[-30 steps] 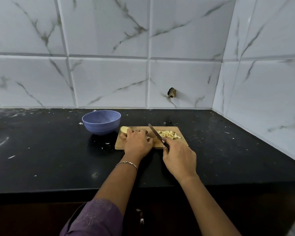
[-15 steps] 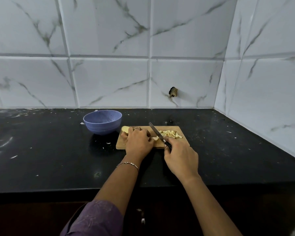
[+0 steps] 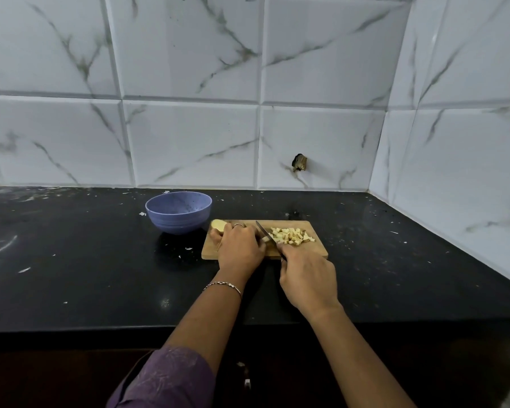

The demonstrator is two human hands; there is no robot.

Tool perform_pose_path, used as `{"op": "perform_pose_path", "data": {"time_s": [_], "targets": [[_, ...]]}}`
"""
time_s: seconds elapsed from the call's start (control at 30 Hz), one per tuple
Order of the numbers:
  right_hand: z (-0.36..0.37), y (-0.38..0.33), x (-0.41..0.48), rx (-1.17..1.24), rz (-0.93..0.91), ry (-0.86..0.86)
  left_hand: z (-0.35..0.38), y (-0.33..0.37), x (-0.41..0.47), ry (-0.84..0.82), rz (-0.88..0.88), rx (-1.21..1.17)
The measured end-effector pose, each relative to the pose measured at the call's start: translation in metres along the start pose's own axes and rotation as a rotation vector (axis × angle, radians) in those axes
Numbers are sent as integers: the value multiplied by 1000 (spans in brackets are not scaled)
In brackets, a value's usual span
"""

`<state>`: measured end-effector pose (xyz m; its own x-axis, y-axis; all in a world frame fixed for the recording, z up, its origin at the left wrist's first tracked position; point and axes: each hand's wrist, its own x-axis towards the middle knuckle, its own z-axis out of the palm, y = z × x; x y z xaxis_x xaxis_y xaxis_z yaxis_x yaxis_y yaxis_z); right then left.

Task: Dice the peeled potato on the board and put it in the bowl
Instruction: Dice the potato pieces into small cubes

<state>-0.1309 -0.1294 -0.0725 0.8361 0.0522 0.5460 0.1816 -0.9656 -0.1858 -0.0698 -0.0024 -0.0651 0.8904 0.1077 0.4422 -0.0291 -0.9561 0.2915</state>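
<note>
A small wooden board lies on the black counter. My left hand curls over the peeled potato at the board's left end, and only the potato's far tip shows. My right hand grips the handle of a knife, whose blade slants down just right of my left fingers. A heap of pale potato dice lies on the board's right half. The blue bowl stands just left of the board, and nothing shows inside it.
The black counter is speckled with white flecks and runs to a front edge near me. Marble-look tiled walls close it at the back and right. A dark hole marks the back wall.
The knife blade has tipped lower and closer to my left fingers, and a few more cut pieces lie beside it. My left hand stays on the potato.
</note>
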Motion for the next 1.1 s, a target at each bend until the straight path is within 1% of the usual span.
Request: {"op": "perform_pose_path", "data": {"time_s": [0.23, 0.47, 0.63, 0.97, 1.1], "targets": [[0, -2, 0, -19, -44, -13, 0, -2, -1, 8, 14, -9], [4, 2, 1, 24, 31, 28, 2, -2, -1, 38, 1, -19], [1, 3, -1, 95, 15, 40, 2, -2, 1, 22, -8, -19], [1, 3, 2, 100, -5, -5, 3, -3, 1, 37, -18, -6], [2, 1, 0, 51, -23, 20, 5, -3, 2, 37, -29, -11]]}}
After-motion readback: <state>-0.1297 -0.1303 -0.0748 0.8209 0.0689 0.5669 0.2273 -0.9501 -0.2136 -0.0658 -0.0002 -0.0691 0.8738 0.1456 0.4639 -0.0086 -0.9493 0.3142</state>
